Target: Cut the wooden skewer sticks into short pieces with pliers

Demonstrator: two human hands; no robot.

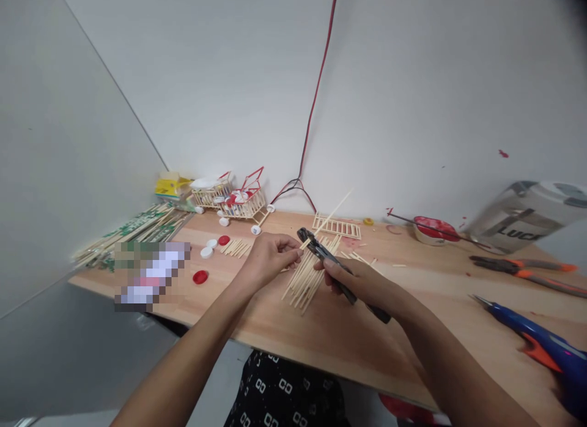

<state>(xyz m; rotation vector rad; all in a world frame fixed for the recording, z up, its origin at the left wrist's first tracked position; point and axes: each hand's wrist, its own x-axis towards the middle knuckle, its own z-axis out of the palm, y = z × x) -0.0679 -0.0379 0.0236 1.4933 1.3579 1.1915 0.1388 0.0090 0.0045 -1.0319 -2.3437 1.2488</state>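
My left hand [268, 257] pinches a long thin wooden stick [326, 219] that slants up to the right over the table. My right hand [362, 283] grips the dark handles of a pair of black cutting pliers [321, 251], whose jaws meet the stick close to my left fingertips. Under both hands lies a loose pile of cut wooden sticks [305, 280] on the wooden tabletop [330, 329].
A stick ladder panel [337, 227], small stick carts [238, 204], red and white bottle caps [208, 251], stick packets [137, 228], a red-stained bowl [433, 229], orange-handled pliers [523, 269], a blue glue gun [541, 341], a metal can [527, 216], and a red-black wire [312, 115] on the wall.
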